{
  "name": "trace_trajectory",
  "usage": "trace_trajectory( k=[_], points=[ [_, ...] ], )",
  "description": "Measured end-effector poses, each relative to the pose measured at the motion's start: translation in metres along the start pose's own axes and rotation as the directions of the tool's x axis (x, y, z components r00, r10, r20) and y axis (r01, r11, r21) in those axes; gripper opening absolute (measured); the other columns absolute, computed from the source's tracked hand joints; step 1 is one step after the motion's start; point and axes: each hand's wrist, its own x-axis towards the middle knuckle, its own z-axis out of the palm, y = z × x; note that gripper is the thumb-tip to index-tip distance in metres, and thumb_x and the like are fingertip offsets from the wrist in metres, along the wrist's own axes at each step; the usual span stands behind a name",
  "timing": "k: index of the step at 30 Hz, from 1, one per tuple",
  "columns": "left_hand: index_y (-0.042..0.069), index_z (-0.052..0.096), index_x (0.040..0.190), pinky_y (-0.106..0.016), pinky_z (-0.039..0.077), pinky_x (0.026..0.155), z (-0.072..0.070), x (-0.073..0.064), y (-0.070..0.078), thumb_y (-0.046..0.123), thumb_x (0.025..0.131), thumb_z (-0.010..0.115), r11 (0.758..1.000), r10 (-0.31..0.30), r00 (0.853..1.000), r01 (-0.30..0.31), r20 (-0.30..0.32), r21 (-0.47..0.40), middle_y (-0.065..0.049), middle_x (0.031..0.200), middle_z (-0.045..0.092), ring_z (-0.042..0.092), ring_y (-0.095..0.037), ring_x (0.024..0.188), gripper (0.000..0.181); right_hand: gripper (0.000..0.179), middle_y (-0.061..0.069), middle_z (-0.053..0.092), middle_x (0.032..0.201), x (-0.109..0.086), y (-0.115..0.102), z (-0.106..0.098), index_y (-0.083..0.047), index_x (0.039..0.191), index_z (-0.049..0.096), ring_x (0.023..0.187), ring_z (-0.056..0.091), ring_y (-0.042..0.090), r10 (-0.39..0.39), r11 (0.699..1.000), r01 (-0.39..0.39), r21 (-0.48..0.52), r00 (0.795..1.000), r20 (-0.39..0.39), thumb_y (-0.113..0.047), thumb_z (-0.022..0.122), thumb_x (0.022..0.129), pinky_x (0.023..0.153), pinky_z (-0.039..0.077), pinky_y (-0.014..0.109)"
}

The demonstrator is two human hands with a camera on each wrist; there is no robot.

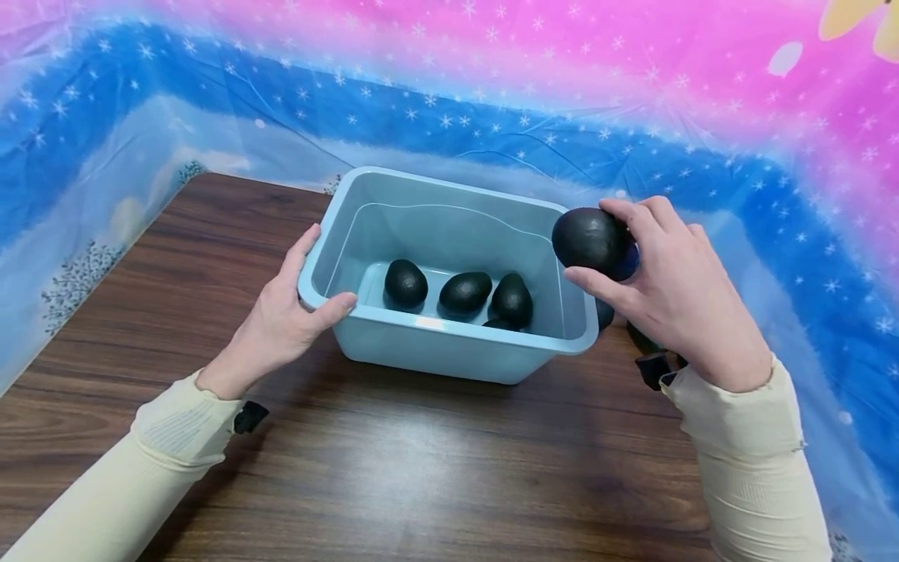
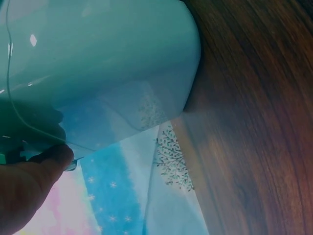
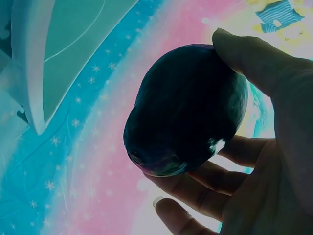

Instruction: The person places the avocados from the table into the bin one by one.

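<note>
My right hand (image 1: 674,289) holds a dark avocado (image 1: 590,238) between thumb and fingers, up at the right end of a light blue plastic bin (image 1: 435,347). In the right wrist view the same avocado (image 3: 186,112) fills the grip, its narrower end pointing down and left. My left hand (image 1: 281,316) grips the bin's left rim, thumb over the front corner and fingers along the outside. Inside the bin lie several dark avocados (image 1: 406,284), one partly hidden behind the front wall. In the left wrist view the thumb (image 2: 44,171) rests at the bin's edge.
The bin stands on a dark wood-grain table (image 1: 393,468). To its right, more dark objects (image 1: 642,339) sit on the table, mostly hidden under my right hand. Behind hangs a pink and blue snowflake-patterned cloth (image 1: 435,101) that surrounds the table.
</note>
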Motion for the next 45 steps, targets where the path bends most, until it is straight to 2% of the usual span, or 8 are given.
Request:
trace_trajectory(
  k=[5,12,20,28,38,45],
  points=[
    [0.035,0.007,0.151,-0.054,0.040,0.089,0.000,0.000,0.000,0.040,0.086,0.066,1.000,0.016,1.000,-0.016,-0.009,0.018,-0.010,0.144,0.034,0.041,-0.030,0.120,0.088,0.075,0.015,0.050,0.110,0.000,-0.002,0.003,-0.010,0.136,0.048,0.088,0.048,0.029,-0.020,1.000,0.020,0.009,1.000,-0.005,-0.046,0.075,0.077,0.079,0.033,0.048],
    [0.037,0.006,0.150,-0.054,0.039,0.089,0.000,0.000,-0.001,0.040,0.086,0.066,1.000,0.019,1.000,-0.019,-0.011,0.021,-0.010,0.144,0.034,0.041,-0.030,0.120,0.088,0.075,0.014,0.050,0.109,0.000,-0.005,0.003,-0.011,0.135,0.048,0.088,0.048,0.030,-0.027,1.000,0.027,0.002,1.000,-0.002,-0.047,0.076,0.076,0.077,0.034,0.047],
    [0.035,0.006,0.151,-0.055,0.039,0.090,0.000,0.001,-0.001,0.040,0.086,0.066,0.999,0.023,1.000,-0.023,-0.014,0.023,-0.011,0.144,0.033,0.041,-0.031,0.121,0.089,0.074,0.012,0.050,0.105,0.000,-0.007,0.006,-0.008,0.133,0.050,0.082,0.048,0.030,-0.076,0.997,0.076,0.001,0.997,-0.009,-0.045,0.078,0.075,0.070,0.036,0.045],
    [0.034,0.006,0.151,-0.055,0.039,0.090,0.001,0.000,-0.002,0.040,0.086,0.066,1.000,0.022,1.000,-0.022,-0.012,0.014,-0.010,0.145,0.033,0.041,-0.031,0.121,0.088,0.075,0.012,0.051,0.110,0.001,-0.009,0.007,-0.008,0.133,0.050,0.088,0.049,0.029,-0.098,0.995,0.098,0.011,0.995,-0.009,-0.046,0.077,0.075,0.075,0.034,0.045],
    [0.037,0.007,0.151,-0.054,0.039,0.089,0.000,-0.001,-0.002,0.040,0.086,0.066,1.000,0.019,1.000,-0.019,-0.011,0.014,-0.010,0.144,0.034,0.041,-0.030,0.120,0.087,0.075,0.009,0.052,0.106,0.000,-0.013,0.009,-0.008,0.133,0.051,0.086,0.050,0.025,-0.108,0.994,0.108,0.004,0.994,0.002,-0.050,0.075,0.076,0.075,0.033,0.042],
    [0.038,0.006,0.150,-0.054,0.039,0.090,0.000,-0.001,-0.002,0.040,0.087,0.066,1.000,0.013,1.000,-0.013,-0.010,0.009,-0.009,0.144,0.034,0.041,-0.030,0.121,0.087,0.065,0.008,0.055,0.112,0.000,-0.013,0.006,-0.008,0.130,0.054,0.098,0.051,0.024,-0.146,0.988,0.148,0.031,0.988,-0.054,-0.041,0.075,0.079,0.080,0.033,0.044]
  ],
)
